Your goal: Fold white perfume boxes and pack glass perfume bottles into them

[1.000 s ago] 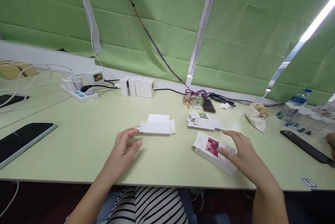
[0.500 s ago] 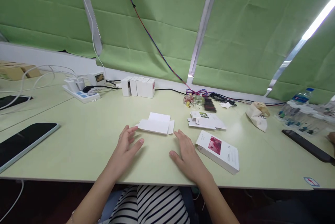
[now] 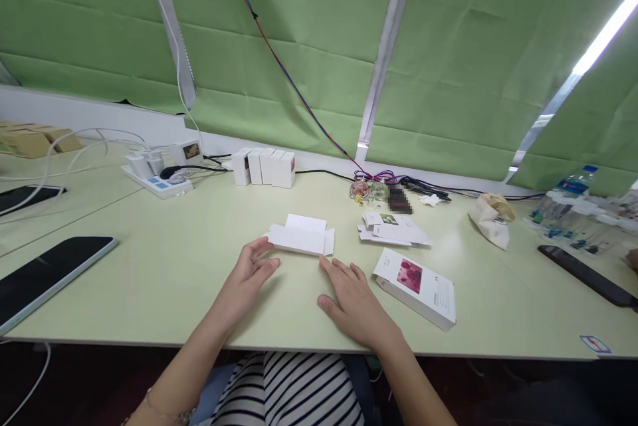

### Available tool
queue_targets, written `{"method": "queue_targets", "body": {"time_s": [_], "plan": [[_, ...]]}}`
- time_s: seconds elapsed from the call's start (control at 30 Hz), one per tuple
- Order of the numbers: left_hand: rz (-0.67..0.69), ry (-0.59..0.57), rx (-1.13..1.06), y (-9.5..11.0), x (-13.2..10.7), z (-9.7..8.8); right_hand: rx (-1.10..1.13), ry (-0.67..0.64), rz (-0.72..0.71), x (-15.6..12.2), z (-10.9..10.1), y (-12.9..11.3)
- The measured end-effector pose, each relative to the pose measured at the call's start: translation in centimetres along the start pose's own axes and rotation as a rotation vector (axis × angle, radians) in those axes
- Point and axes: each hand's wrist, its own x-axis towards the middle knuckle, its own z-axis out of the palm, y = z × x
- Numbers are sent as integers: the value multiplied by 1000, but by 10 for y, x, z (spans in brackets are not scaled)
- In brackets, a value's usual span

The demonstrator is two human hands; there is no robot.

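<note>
Pale-green bench [image 3: 164, 296] beneath everything, the left hand [image 3: 249, 276], thumb and fingers apart, was at the left end of the white carton [image 3: 298, 240]; the right hand [image 3: 353, 301] was open by its near right corner. Uneven pressing, I judged, could have creased its thin flaps [image 3: 306, 223].

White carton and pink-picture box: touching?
Apart. The head view shows a strip of table between the white carton and the pink-picture box.

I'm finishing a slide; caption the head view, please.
Left hand and right hand at a plain white carton, a printed box lying nearby.
</note>
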Motion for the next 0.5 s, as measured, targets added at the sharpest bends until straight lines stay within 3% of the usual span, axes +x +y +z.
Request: {"method": "queue_targets", "body": {"time_s": [0.1,0.2,0.33,0.5], "plan": [[10,-55,22,0,-4,0,49,11,-61,-2,-1,-2],[21,-25,49,-3,-5,-1,130,96,-94,-2,-1,-2],[39,35,135,-7,-1,-2,149,294,37,1,4,2],[26,-20,282,-6,3,-3,99,188,122,3,7,5]]}}
